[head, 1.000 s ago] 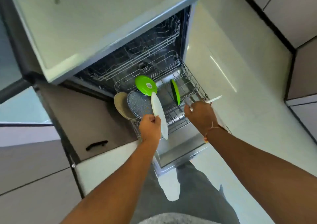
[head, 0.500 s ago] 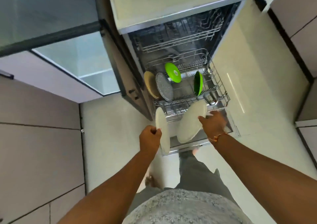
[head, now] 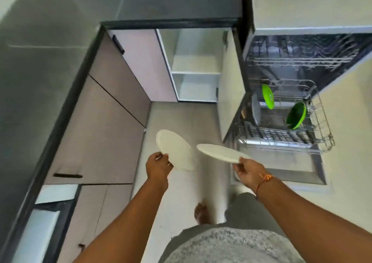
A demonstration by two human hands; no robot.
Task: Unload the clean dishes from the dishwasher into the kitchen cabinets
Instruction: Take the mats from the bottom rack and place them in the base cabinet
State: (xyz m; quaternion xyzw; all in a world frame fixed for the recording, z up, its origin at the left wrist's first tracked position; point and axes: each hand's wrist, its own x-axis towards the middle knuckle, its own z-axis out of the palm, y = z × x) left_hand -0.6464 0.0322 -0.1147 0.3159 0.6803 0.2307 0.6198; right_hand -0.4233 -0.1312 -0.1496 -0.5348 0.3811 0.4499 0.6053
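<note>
The tilted white plate (head: 174, 150) is pinched at its near rim by the left hand (head: 158, 167), thumb on top and fingers curled beneath. Just beside it the level white plate (head: 219, 152) is gripped at its near edge by the right hand (head: 247, 172). The two plates are close together but apart, both in the air above the floor (head: 187, 119). An orange thread bracelet (head: 265, 177) circles the right wrist. To the right, the dishwasher's lower rack (head: 322, 134) is pulled out over the open door (head: 281, 170) and holds a green plate (head: 267, 96), a green bowl (head: 296, 115) and a grey plate (head: 255, 111). Ahead stands an open cabinet (head: 196, 67) with white shelves. A bare foot (head: 201, 212) rests on the floor below.
</note>
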